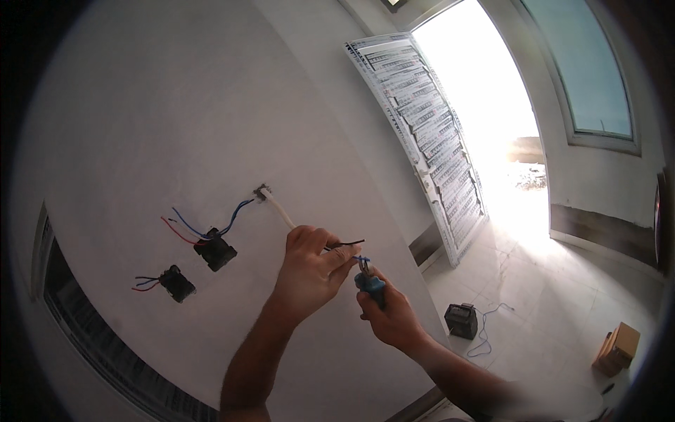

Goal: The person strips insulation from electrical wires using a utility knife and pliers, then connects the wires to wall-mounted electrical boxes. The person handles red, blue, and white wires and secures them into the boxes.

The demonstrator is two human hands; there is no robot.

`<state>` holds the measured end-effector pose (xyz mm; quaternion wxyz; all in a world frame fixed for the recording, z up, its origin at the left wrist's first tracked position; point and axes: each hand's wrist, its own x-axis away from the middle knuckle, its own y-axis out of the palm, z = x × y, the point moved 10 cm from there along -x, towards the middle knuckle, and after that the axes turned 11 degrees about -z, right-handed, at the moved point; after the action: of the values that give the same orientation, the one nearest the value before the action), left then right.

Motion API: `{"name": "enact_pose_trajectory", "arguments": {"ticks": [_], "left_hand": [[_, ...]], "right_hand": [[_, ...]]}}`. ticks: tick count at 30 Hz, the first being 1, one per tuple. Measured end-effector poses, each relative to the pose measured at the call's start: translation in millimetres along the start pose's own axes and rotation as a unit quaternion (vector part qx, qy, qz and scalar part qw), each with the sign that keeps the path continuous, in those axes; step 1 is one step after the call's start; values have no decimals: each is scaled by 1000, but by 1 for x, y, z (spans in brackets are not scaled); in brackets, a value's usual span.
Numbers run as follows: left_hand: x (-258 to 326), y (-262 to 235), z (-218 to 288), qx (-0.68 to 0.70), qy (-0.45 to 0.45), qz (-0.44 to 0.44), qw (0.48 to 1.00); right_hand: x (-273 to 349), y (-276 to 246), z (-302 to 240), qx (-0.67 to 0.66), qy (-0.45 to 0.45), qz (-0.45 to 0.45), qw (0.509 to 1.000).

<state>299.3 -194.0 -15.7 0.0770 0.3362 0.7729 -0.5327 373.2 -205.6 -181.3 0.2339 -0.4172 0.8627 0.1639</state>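
Observation:
A white cable [280, 209] comes out of a small rough hole [261, 193] in the white wall. My left hand [313, 264] is closed on this cable close to its end, where a black wire [355, 243] and a blue wire [361, 259] stick out past the fingers. In my right hand [390, 315] is a pair of pliers [370, 287] with blue-green handles. The pliers' jaws are at the blue wire, just below my left fingertips. Whether the jaws are fully closed on it is too small to tell.
Left of the hands, two black wall boxes [216, 252] [177, 284] hold loose red and blue wires. A dark boxy case [461, 321] with a blue cord stands on the tiled floor, cardboard boxes [619, 348] farther right. A wrapped door [429, 133] stands ajar by a bright doorway.

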Motion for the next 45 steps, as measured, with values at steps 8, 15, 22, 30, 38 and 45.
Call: {"name": "enact_pose_trajectory", "arguments": {"ticks": [8,15,22,30,38,45], "left_hand": [[-1,-10,-8,52,20,-5,998],[2,-3,-7,7,-7,-11,1000],[3,0,-5,-12,0,9,1000],[7,24,-9,-137,5,-5,991],[23,10,-16,-45,24,-71,996],[28,-2,-4,36,91,70,993]], "right_hand": [[-1,3,-16,48,-13,6,999],[-2,5,-15,38,-10,19,999],[-10,4,-13,48,-43,54,996],[-39,52,43,-195,90,-29,976],[0,96,57,-406,88,-289,862],[116,70,256,-50,376,-201,903]]}}
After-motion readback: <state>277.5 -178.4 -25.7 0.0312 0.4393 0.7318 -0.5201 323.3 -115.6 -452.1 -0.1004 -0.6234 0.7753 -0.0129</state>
